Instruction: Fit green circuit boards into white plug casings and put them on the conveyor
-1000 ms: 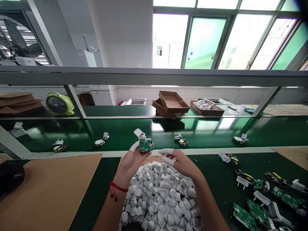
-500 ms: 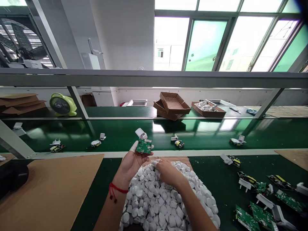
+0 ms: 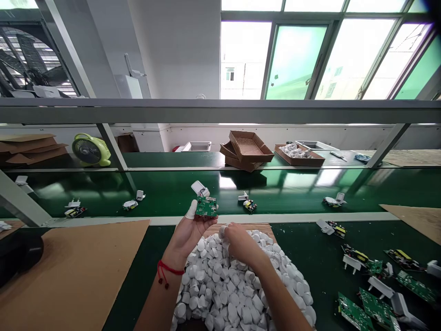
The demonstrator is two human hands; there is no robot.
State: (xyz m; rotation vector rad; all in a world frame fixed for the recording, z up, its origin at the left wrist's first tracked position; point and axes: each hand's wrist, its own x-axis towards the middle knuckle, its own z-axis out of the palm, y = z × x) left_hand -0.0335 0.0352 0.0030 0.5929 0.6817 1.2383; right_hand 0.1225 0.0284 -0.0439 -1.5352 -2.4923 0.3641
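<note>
"What is in hand at the counter [image 3: 310, 257]?"

"A green circuit board [image 3: 206, 207], held by the worker's left hand [image 3: 188, 232] just beyond a heaped pile of white pieces [image 3: 223, 289]. The white-covered thumb presses the board's left edge, with fingers bent beneath. A white plastic part [image 3: 199, 187] shows at its far side, and a red cord bracelet [image 3: 172, 270] circles the wrist."

"And the right hand [image 3: 241, 243]?"

"Curled low at the far end of the pile, near the board but apart from it. Its fingers are bent together, tips partly hidden; whether they pinch a white piece, I cannot tell from here. The right forearm cuts off part of the heap."

"What crowds the worker?"

"On the near right, loose green boards [image 3: 375, 305] lie jumbled among white plastic parts. On the left, a brown cardboard sheet [image 3: 86, 262] covers the counter, with a black object [image 3: 24, 253] at its edge. A pale rail [image 3: 292, 218] runs between the counter and a glossy green strip [image 3: 172, 197], where small assemblies [image 3: 248, 204] sit well apart."

"Beyond that?"

"A metal beam [image 3: 220, 111] crosses the whole view. Below it, on the far side, stand a lime-green fan [image 3: 90, 149] at left, stacked cardboard trays [image 3: 250, 147] near the middle and a filled tray [image 3: 299, 156] to their right."
</note>
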